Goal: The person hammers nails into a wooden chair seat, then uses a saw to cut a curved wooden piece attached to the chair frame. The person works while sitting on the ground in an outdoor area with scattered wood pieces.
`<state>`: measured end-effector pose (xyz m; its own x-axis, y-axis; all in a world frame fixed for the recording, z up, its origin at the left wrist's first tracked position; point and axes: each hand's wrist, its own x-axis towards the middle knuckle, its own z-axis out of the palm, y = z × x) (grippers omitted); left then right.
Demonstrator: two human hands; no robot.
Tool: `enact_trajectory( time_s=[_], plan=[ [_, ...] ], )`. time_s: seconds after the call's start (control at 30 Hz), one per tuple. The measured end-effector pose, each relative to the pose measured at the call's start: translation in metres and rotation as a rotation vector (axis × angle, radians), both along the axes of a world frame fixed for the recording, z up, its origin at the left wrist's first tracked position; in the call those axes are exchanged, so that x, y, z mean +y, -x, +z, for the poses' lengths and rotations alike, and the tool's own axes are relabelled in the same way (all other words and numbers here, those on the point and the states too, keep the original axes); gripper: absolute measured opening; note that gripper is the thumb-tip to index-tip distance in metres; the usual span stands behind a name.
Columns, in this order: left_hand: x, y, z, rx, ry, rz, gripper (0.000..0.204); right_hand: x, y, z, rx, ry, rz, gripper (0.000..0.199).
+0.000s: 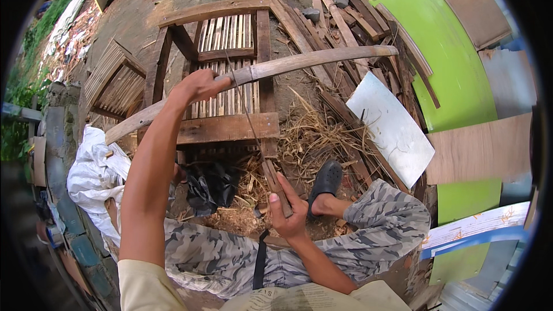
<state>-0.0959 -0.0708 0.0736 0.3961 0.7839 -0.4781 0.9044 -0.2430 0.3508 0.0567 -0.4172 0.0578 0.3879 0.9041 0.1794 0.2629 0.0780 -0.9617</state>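
Observation:
A long bamboo pole (322, 57) stretches across in front of me, bent by the lens, its left end low beside my left forearm. My left hand (199, 85) is closed around it left of its middle. In my right hand (289, 210), near my lap, is the wooden handle of a long, thin-bladed knife (252, 120). Its narrow blade points away from me and crosses the pole just right of my left fist. Whether the edge bites into the bamboo, I cannot tell. Behind them stands a wooden frame (227, 128) with slats inside.
Several planks and scraps (345, 17) are heaped at the far right. Nearer lie a pale flat sheet (391, 129) and dry shavings (314, 129). Green panels (443, 52) line the right side. A smaller slatted piece (117, 83), a white sack (95, 167) and a black plastic bag (211, 187) are leftward.

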Motion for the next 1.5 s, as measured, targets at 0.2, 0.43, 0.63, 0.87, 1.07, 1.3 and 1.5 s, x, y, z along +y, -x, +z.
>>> enact_trajectory(
  time_s=[0.2,0.43,0.63,0.87,1.07,1.3,1.5],
  plan=[
    [0.000,-0.004,0.005,0.019,-0.013,-0.029,0.080,0.055,0.007,-0.009,0.131,0.085,0.003,0.046],
    [0.008,0.009,-0.011,-0.028,0.016,-0.033,0.083,-0.010,0.004,-0.016,0.135,0.066,0.053,0.048],
    [-0.003,-0.001,0.008,-0.028,0.019,-0.049,0.075,0.071,0.009,-0.010,0.095,0.108,0.029,0.046],
    [-0.003,-0.002,0.015,-0.003,0.058,-0.029,0.073,0.013,0.008,-0.014,0.019,0.084,0.011,0.045],
    [0.003,0.001,0.001,-0.027,0.027,-0.042,0.076,0.042,0.008,-0.007,0.053,0.102,0.022,0.046],
    [0.006,0.002,-0.002,-0.024,0.054,-0.012,0.076,0.052,0.013,0.005,-0.073,0.004,0.002,0.045],
    [0.001,-0.001,0.003,0.024,0.027,0.023,0.074,0.017,0.010,0.010,-0.015,0.005,0.026,0.046]
  ],
)
